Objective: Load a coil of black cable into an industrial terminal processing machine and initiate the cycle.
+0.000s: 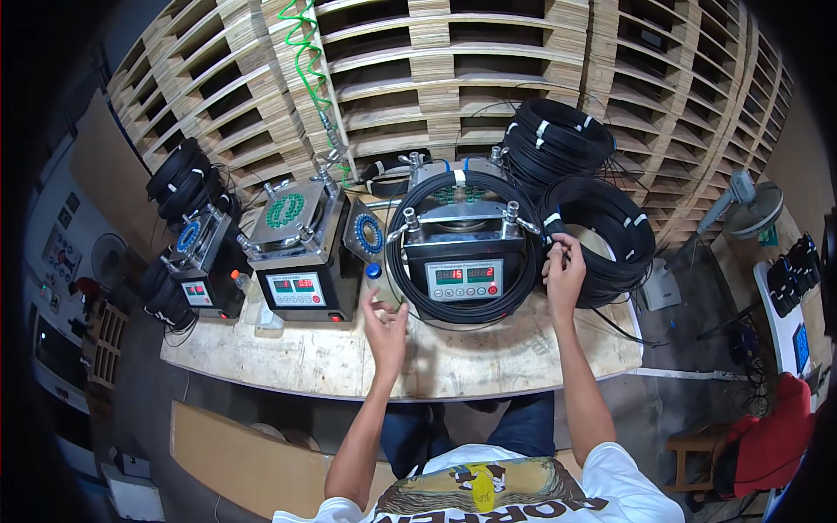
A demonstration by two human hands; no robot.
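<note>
A pale wooden workbench has a bare strip along its near edge, wide enough for a hand to pass from side to side. Behind it three box-shaped machines stand in a row, blocking the back. A black cable coil hangs around the right machine, spilling onto the bench. More stacked coils crowd the right end. The left hand hovers over the bare strip; the right hand touches the coils.
</note>
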